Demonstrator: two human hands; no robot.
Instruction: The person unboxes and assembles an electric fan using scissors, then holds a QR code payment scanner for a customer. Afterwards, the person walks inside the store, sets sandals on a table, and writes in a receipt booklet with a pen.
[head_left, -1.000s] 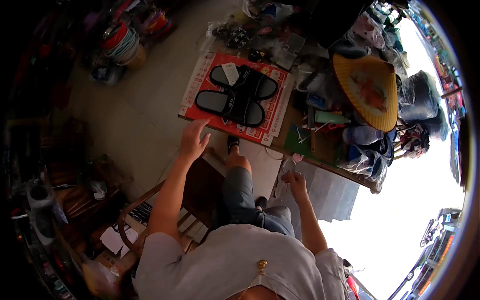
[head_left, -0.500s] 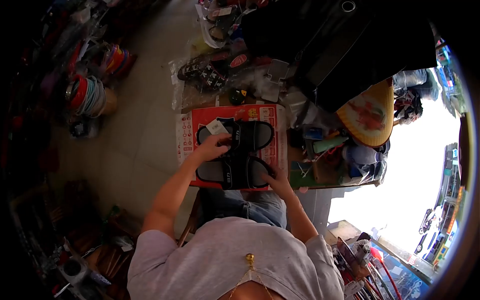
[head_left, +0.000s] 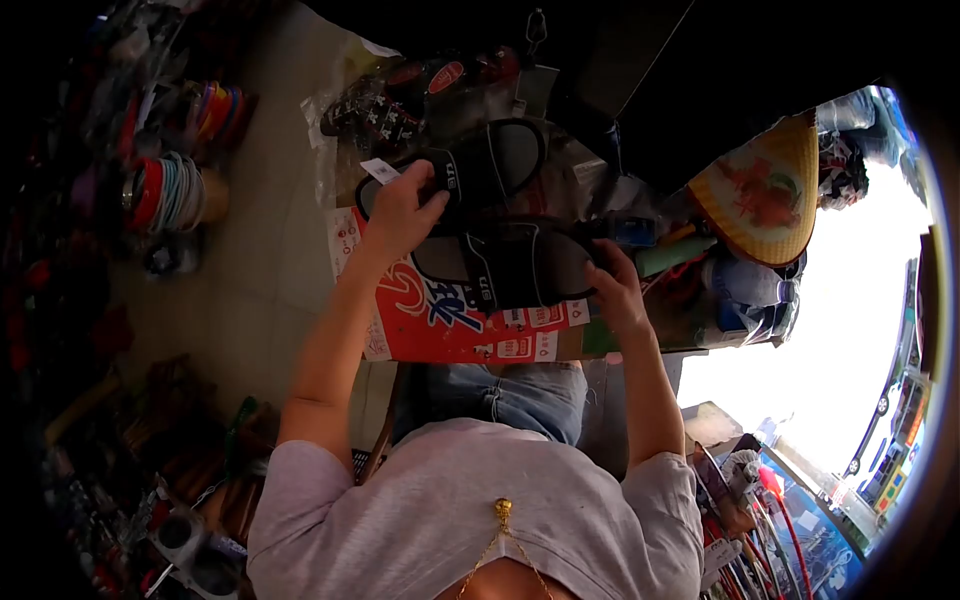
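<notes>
Two black slide sandals with white lettering on their straps are in front of me, side by side over the far part of a red printed sheet. My left hand grips the farther sandal at its strap, near a white paper tag. My right hand is closed on the right end of the nearer sandal, thumb on the grey insole. Whether the sandals' undersides touch anything is hidden.
Plastic-wrapped dark footwear lies beyond the sandals. To the right are a yellow conical hat, a green roll and a plastic bottle. Spools of cord stand at left. A dark hanging cover looms at top.
Both hands and both sandals have moved away from my body, uncovering the red sheet's large print. My right hand has also shifted rightward with the nearer sandal.
</notes>
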